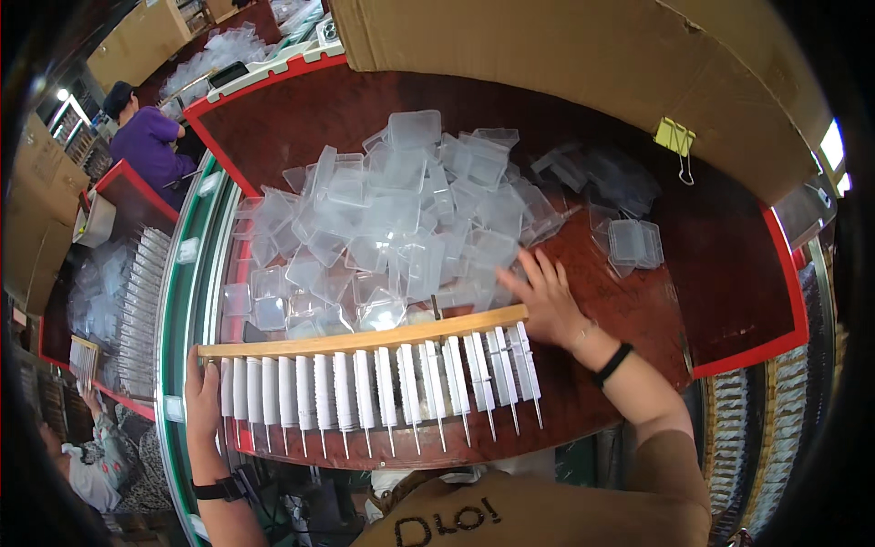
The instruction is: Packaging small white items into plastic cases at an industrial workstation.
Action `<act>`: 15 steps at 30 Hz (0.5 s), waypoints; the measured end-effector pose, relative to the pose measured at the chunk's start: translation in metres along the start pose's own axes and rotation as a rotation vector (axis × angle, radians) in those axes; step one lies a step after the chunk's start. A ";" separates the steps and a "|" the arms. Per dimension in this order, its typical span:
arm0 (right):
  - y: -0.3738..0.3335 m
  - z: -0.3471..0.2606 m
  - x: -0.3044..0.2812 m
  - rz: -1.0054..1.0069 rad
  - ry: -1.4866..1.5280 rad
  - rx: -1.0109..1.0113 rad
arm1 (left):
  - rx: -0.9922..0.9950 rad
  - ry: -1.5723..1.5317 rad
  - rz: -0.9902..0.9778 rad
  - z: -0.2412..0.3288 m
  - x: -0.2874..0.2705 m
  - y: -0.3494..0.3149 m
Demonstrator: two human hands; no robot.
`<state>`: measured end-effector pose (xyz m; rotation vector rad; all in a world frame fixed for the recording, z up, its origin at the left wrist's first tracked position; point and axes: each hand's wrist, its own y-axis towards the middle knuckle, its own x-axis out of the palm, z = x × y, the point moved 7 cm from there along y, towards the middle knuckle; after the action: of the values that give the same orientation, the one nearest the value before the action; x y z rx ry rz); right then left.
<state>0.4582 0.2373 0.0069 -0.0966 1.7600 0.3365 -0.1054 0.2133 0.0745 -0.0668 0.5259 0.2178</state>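
Observation:
A wooden bar (365,341) with a row of white pieces on thin metal pins pointing toward me lies across the near part of the red work table. My left hand (202,397) grips the left end of this pin rack, fingers closed around it. Just beyond the rack's right end, my right hand (544,296) is open with fingers spread, at the edge of a pile of clear plastic boxes (392,214). Whether its fingertips touch a box I cannot tell. The heap's near side is partly hidden behind the bar.
A small group of clear boxes (635,244) sits to the right. Cardboard (547,46) walls the far side, with a yellow binder clip (675,137) on it. A green-edged conveyor (187,273) runs along the left. A person in purple (146,141) sits beyond it.

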 end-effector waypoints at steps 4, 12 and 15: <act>0.097 -0.003 -0.011 0.046 0.124 0.082 | -0.034 0.029 -0.029 0.008 0.010 0.002; 0.180 -0.071 -0.005 -0.076 0.209 -0.187 | -0.056 -0.057 -0.027 0.016 0.017 0.008; 0.161 -0.042 -0.017 -0.055 -0.113 -0.201 | -0.119 -0.157 -0.010 0.028 0.023 0.007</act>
<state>0.3822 0.3771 0.0586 -0.2643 1.6052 0.4698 -0.0740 0.2278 0.0868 -0.1668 0.3555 0.2420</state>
